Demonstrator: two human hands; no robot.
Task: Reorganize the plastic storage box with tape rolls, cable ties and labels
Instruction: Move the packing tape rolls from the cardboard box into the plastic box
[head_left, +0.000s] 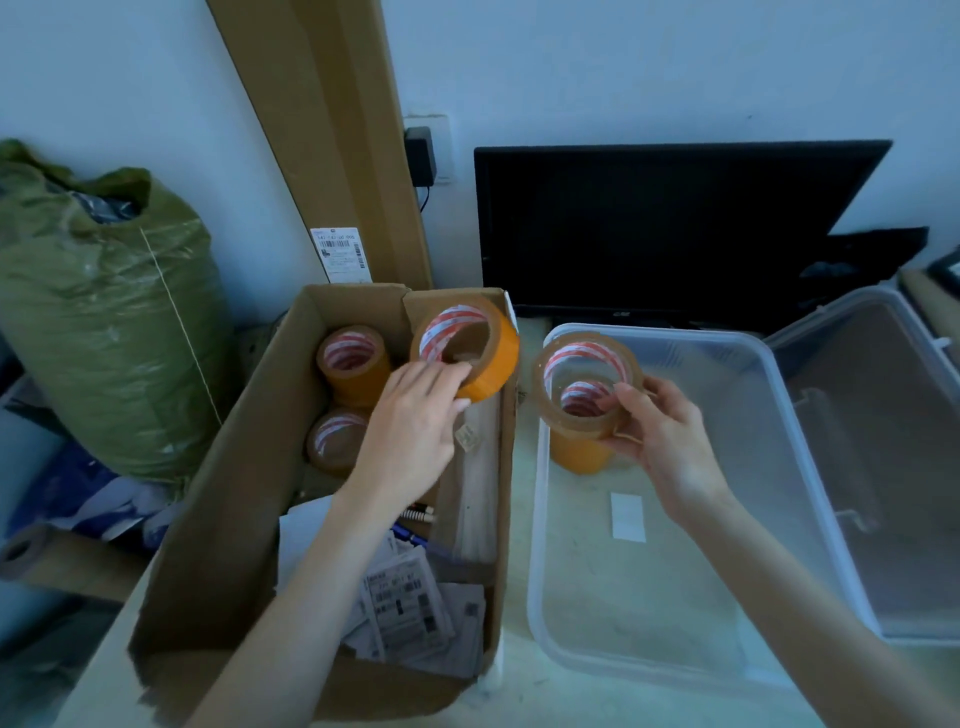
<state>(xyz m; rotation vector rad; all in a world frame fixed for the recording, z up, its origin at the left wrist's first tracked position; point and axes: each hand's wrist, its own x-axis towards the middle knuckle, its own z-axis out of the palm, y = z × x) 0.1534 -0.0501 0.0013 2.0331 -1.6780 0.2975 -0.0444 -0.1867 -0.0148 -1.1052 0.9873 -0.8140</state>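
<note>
My left hand (415, 415) holds a brown tape roll (493, 358) by its lower rim, tilted above the far right corner of the cardboard box (218, 519). My right hand (660, 441) grips a second tape roll (550, 395) over the far left corner of the clear plastic storage box (779, 415), right above another roll (579, 454) standing inside it. Two more rolls (353, 364) (335, 439) stay in the cardboard box with a bag of white cable ties (480, 499) and printed labels (410, 608).
The clear lid (883, 441) lies to the right of the storage box. A black monitor (665, 228) stands behind it. A green sack (104, 322) sits at the left, and a tall cardboard panel (332, 140) leans on the wall.
</note>
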